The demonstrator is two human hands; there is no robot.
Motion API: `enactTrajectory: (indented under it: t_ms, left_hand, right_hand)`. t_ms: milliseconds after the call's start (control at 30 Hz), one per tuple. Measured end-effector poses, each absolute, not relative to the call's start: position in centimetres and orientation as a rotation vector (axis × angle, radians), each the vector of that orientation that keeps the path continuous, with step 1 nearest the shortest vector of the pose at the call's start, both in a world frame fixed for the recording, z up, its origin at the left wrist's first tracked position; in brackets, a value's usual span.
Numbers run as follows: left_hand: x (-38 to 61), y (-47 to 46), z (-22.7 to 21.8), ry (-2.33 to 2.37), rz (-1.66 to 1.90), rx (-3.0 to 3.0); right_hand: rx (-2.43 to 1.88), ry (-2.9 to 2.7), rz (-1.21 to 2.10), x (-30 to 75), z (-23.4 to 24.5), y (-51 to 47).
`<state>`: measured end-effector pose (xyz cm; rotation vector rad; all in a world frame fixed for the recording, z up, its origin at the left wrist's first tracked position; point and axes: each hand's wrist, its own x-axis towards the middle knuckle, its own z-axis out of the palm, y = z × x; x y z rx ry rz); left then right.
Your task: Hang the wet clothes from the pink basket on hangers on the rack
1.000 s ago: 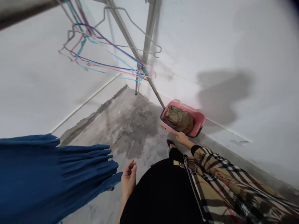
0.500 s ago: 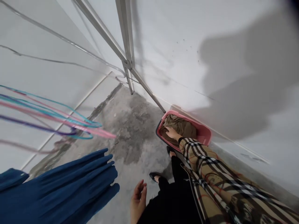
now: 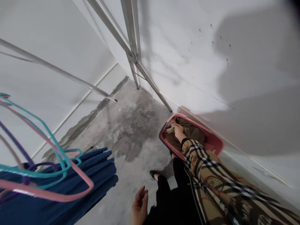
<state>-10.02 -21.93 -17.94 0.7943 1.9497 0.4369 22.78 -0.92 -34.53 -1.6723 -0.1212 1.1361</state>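
My right hand (image 3: 178, 129) is inside the pink laundry basket (image 3: 214, 144), its fingers closed on a fold of brown cloth (image 3: 193, 131). The cloth lies crumpled in the basket, and its full shape is hidden. My left hand (image 3: 140, 204) hangs low near my black clothing, holding nothing, with loosely bent fingers and the thumb apart. To its left hangs a blue pleated garment (image 3: 77, 187). Pink, teal and purple hangers (image 3: 58, 150) hang in front of that garment.
A metal rack frame (image 3: 133, 57) stands by the white wall, one leg close behind the basket. A thin metal rod (image 3: 70, 76) crosses the left side. Below lies the stained concrete floor (image 3: 131, 137), with my black shoe (image 3: 154, 174) on it.
My right hand has gone from resting spread on the brown cloth to gripping a fold of it. The hangers have swung lower, across the blue garment. The view has shifted slightly.
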Motion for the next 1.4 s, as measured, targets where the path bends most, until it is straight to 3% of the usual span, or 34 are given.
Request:
enactTrajectory:
  t_ms: [200, 567, 733, 967, 1200, 1300, 1400]
  left_hand:
    - [-5.9, -19.2, -16.0, 1.797, 0.474, 0.816]
    - [3.5, -11.8, -9.8, 1.219, 0.697, 1.418]
    - [2.2, -11.5, -5.4, 1.24, 0.836, 1.493]
    - [-2.0, -13.7, 0.3, 1.009, 0.957, 1.465]
    - [-7.1, -15.7, 6.9, 1.13, 1.06, 1.379]
    - [-10.0, -16.7, 9.3, 1.193, 1.145, 1.227]
    - [-12.9, -17.8, 11.4, 1.252, 1.419, 1.086]
  right_hand:
    - [-1.489, 0.031, 1.311, 25.0, -28.7, -5.1]
    - [-0.897, -0.271, 1.927, 19.4, -10.1, -11.5]
    - [-0.812, -0.499, 1.933, 18.7, -3.8, -12.4]
    - [-0.715, -0.864, 1.956, 14.9, 0.6, -13.1]
    - [-0.597, -1.24, 1.889, 10.0, 6.1, -11.9]
    - [-0.589, -1.599, 1.724, 7.5, 6.8, -12.5]
    - [-0.759, -1.989, 1.359, 5.1, 5.2, -13.2]
